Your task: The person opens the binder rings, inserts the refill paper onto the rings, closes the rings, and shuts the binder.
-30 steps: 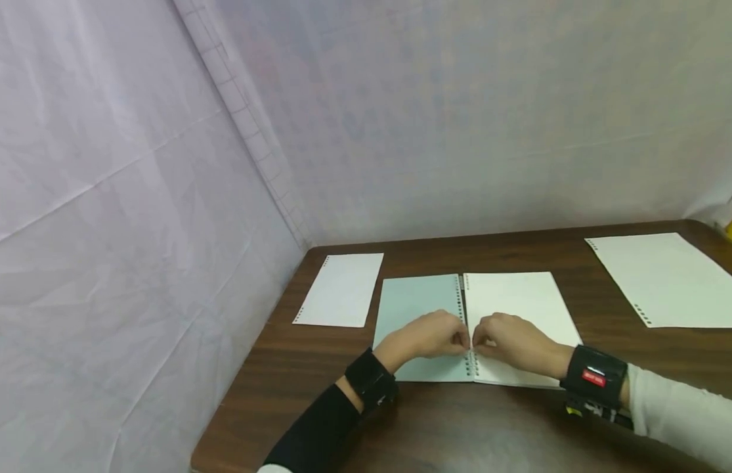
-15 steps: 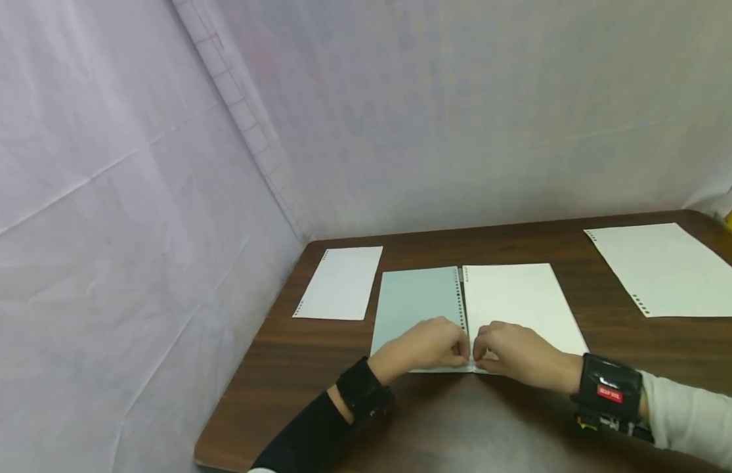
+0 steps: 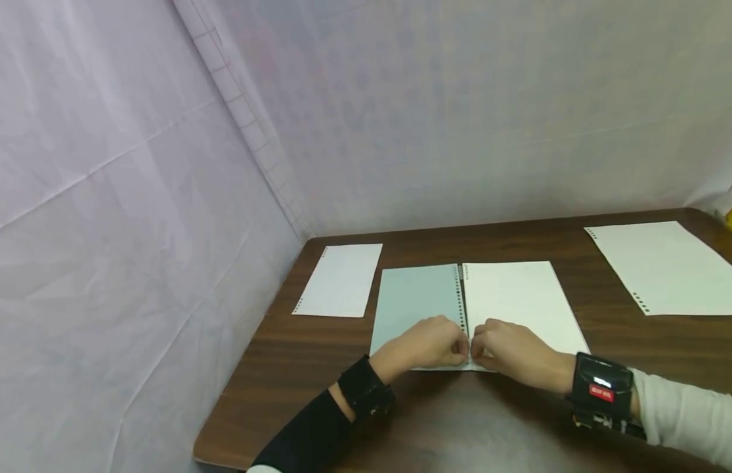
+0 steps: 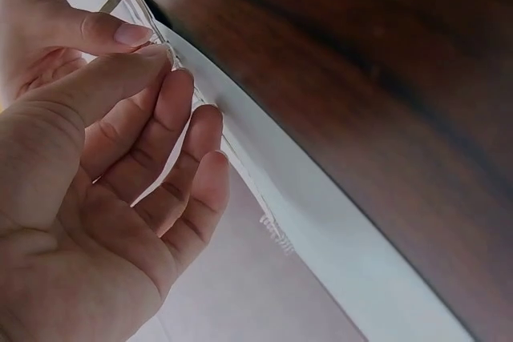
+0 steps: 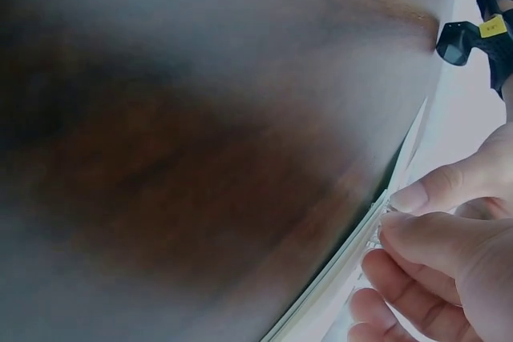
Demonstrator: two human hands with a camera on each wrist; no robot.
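From the head view we see our open loose-leaf binder (image 3: 478,309) lying flat on the brown table (image 3: 318,401), straight ahead of us, its long axis and its ring spine (image 3: 461,299) running away from us, the grey-green cover on the left and a cream page on the right; our left hand (image 3: 427,343) and right hand (image 3: 507,348) meet at the near end of that spine, fingertips almost touching, so both hands are equally near and the spine stretches forward from between them. A loose punched sheet (image 3: 341,280) lies just left of the binder, and a larger loose sheet (image 3: 667,266) sits well apart to the right, partly cut off by the frame edge; what our fingertips do is hidden under our knuckles here. In the left wrist view our left hand (image 4: 120,174) pinches the clear plastic spine strip (image 4: 172,58) between thumb and forefinger, the other fingers loosely curled beside it, with a small toothed bit of the binding (image 4: 276,234) showing below; the page edge runs diagonally past the dark table (image 4: 385,62). In the right wrist view, which is strongly blurred, our right hand (image 5: 449,262) grips the same edge of the binder (image 5: 377,222) between thumb and fingers, and we cannot make out whether the rings stand open or closed
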